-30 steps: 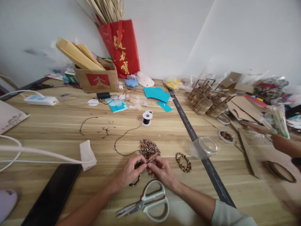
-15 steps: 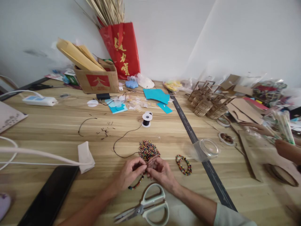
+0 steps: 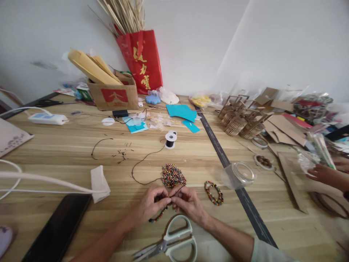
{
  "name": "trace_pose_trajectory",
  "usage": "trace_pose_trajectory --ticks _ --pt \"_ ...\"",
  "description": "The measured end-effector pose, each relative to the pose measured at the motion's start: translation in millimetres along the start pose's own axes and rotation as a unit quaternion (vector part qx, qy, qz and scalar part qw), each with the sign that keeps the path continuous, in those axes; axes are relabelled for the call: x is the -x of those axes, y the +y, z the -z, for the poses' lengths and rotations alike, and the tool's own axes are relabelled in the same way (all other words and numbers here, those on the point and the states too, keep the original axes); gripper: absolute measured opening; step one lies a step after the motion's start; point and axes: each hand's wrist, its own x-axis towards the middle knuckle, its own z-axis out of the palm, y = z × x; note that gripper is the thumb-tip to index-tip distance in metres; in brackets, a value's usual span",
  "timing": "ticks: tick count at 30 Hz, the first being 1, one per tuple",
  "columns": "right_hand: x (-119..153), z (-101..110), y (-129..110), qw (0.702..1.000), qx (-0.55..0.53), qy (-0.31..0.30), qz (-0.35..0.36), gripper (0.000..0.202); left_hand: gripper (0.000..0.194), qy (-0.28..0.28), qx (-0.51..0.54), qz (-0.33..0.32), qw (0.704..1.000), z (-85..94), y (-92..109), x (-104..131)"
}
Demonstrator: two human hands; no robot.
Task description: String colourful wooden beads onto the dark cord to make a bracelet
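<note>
My left hand [image 3: 152, 204] and my right hand [image 3: 188, 204] meet at the fingertips, both pinched on a thin dark cord [image 3: 177, 190]. From under the left hand curves a string of multicoloured beads [image 3: 159, 217], its upper part hidden by the fingers. A pile of loose beads [image 3: 172, 174] lies just beyond my fingertips. Black cord runs from the pile's left side in a loop to a white spool [image 3: 170, 139]. Right of my right hand rests a coiled beaded bracelet [image 3: 213, 193]. Scissors with pale green handles [image 3: 180, 238] lie below my hands, blades pointing left.
A black phone [image 3: 58, 227] and a white cable with a paper-wrapped end [image 3: 100, 183] are at left. Clear round container [image 3: 242, 174] sits on the dark strip. Small woven baskets [image 3: 236, 118] stand farther back. At right, another person's hand [image 3: 327, 175] is near plastic-wrapped items.
My fingertips have drawn closer together on the cord, and the right fingers have shifted slightly. The other person's hands at right have moved. The view has tilted slightly.
</note>
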Motion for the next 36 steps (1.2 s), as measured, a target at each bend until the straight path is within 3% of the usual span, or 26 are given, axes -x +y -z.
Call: trace_pose_trajectory --ticks 7,17,27,36 --pt "0.3 1.2 0.2 1.000 0.014 0.000 0.000 0.040 0.026 0.001 -0.001 0.011 1.000 0.3 -1.7 -0.4" --pt "2.9 -1.1 1.1 1.000 0.020 0.017 -0.014 0.043 0.019 0.012 0.079 0.018 0.997 -0.1 -2.1 -1.4" --pt "4.7 -4.4 -3.1 0.999 0.037 0.027 -0.015 0.044 0.020 0.013 -0.012 -0.001 1.000 0.2 4.9 0.2" --pt "5.6 -2.9 -0.8 0.998 0.018 0.047 -0.034 0.045 0.021 0.016 -0.023 0.032 0.999 0.2 6.6 1.2"
